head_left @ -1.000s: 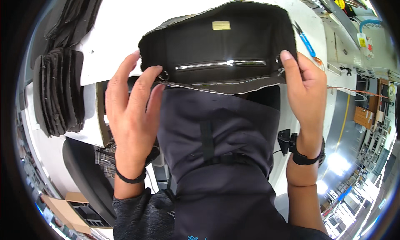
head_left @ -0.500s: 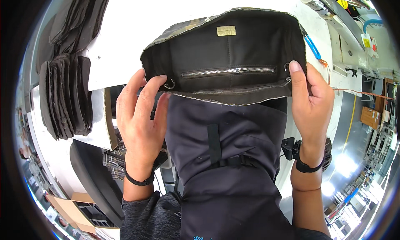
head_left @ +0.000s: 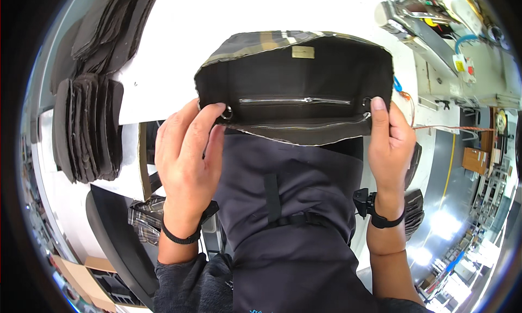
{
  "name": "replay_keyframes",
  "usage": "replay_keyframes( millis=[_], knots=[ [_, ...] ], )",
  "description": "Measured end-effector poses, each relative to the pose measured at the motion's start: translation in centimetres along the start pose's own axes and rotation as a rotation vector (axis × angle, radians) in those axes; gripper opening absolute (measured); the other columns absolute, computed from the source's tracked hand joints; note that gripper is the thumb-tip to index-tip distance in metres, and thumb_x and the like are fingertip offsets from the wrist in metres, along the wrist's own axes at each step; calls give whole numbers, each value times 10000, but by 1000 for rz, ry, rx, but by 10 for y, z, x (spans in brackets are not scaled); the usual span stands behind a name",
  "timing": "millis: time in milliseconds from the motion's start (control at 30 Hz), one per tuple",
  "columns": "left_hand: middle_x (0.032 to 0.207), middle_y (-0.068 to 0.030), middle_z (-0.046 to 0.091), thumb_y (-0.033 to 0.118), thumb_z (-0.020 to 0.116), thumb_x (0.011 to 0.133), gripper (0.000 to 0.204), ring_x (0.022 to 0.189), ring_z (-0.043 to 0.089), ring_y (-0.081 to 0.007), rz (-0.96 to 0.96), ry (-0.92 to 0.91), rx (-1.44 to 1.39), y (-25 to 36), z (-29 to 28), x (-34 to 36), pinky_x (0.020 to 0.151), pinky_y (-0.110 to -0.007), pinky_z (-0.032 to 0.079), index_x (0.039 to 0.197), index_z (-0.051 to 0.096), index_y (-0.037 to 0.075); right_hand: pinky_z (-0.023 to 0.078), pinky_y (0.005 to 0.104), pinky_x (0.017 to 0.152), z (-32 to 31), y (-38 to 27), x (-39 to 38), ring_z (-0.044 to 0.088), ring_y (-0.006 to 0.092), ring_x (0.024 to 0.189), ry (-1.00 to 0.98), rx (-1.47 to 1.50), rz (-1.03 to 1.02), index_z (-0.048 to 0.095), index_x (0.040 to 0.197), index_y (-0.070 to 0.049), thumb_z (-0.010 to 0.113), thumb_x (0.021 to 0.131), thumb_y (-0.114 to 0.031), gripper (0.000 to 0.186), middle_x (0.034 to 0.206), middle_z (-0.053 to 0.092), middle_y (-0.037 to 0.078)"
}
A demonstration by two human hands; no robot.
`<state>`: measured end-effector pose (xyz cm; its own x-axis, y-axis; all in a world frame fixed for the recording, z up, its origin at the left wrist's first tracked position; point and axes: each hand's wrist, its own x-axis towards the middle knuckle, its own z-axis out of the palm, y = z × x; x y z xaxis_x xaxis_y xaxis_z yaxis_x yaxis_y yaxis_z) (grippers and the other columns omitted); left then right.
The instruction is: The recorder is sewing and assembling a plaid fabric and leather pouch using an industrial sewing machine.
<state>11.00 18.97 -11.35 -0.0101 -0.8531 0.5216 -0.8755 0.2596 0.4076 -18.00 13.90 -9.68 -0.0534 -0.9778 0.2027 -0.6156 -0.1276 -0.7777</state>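
Observation:
Between my hands is an unfinished bag with a dark lining, a plaid outer side and raw edges, its mouth facing me. My left hand pinches its left edge beside a metal ring. At the right edge, my right hand grips with the thumb inside and the fingers outside, near another ring. A silver zipper crosses the inner back wall, below a small pale label. Along the near side runs a second zipper, partly in shadow.
Stacks of dark fabric pieces lie on the white table at the left. A blue tool with orange cord is just right of the bag. Machine parts stand at the far right. An open cardboard box sits low on the left.
The bag has tilted, so its mouth looks narrower and more of the plaid outside shows. My right hand has come slightly left and down, and my left hand keeps its hold.

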Motion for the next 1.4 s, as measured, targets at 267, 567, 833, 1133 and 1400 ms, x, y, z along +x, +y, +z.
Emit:
replay_keyframes(
  millis=[267, 567, 833, 1133, 1400],
  knots=[
    [1171, -144, 716, -82, 792, 772, 435, 1032, 697, -321, -3, -8, -1, 5, 1, -1, 907, -410, 543, 1180, 741, 60, 492, 254, 737, -3, 0, 0, 569, 93, 782, -12, 46, 43, 711, 1214, 38, 628, 1081, -173, 263, 894, 694, 72],
    [1154, -142, 728, -78, 786, 800, 396, 1055, 700, -329, -20, -24, -11, 10, 2, -2, 925, -411, 541, 1171, 746, 57, 499, 274, 729, -6, 8, -4, 582, 128, 762, -15, 44, 33, 706, 1219, 34, 644, 1069, -171, 262, 893, 695, 98],
    [1199, -136, 733, -76, 771, 836, 375, 1096, 696, -318, -36, -35, -3, 9, 1, -2, 943, -398, 536, 1185, 742, 58, 506, 296, 735, -6, 5, -4, 599, 157, 771, -28, 63, 78, 693, 1180, 50, 633, 1080, -199, 275, 891, 690, 114],
    [1209, -132, 735, -80, 767, 841, 379, 1107, 698, -312, -39, -24, -23, 12, 5, 1, 949, -391, 532, 1195, 736, 52, 461, 294, 669, -10, 9, -2, 510, 134, 707, -41, 56, 70, 682, 1119, 52, 603, 1097, -224, 288, 802, 612, 82],
    [1180, -144, 734, -76, 778, 833, 365, 1082, 700, -320, -35, -16, -26, 13, 2, 2, 930, -395, 538, 1172, 745, 55, 339, 284, 575, -8, 15, 1, 351, 80, 651, -30, 103, 42, 558, 849, -5, 557, 1121, -264, 375, 665, 412, -12]
  ],
)
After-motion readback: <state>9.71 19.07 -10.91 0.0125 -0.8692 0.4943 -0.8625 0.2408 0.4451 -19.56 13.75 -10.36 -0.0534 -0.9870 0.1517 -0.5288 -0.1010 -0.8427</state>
